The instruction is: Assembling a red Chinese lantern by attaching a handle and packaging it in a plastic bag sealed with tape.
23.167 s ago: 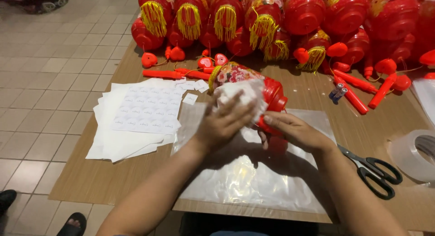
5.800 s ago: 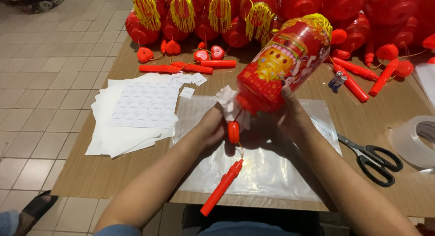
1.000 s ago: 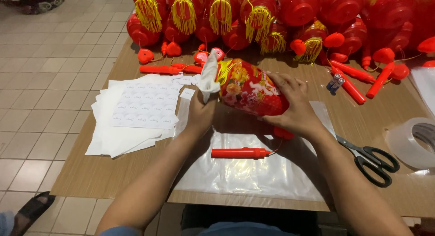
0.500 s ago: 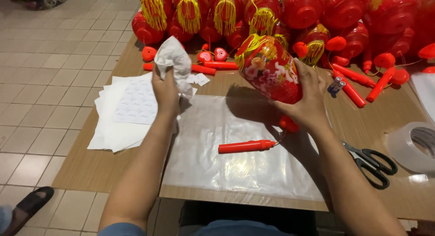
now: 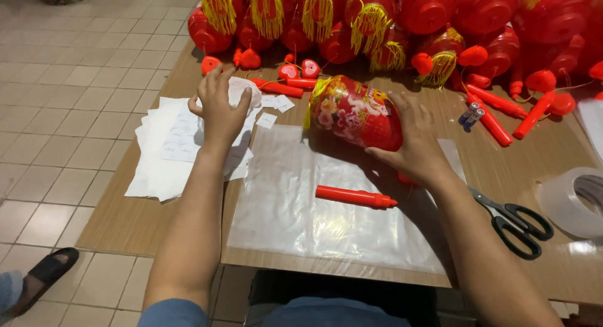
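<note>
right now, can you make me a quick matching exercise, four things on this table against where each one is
Things:
1. red stick
2. scissors
3. tape roll
4. red lantern

Places:
A. under the right hand
B. at the table's right edge
C. lying on the clear plastic sheet
D. between the sheet and the tape roll

Pairs: 1-C, 2-D, 3-B, 4-A

Scissors (image 5: 514, 221) and a tape roll (image 5: 573, 201) lie at the table's (image 5: 125, 220) right edge (well apart from the batteries (image 5: 470, 115)); red lanterns (image 5: 433, 13) crowd the far side.
</note>
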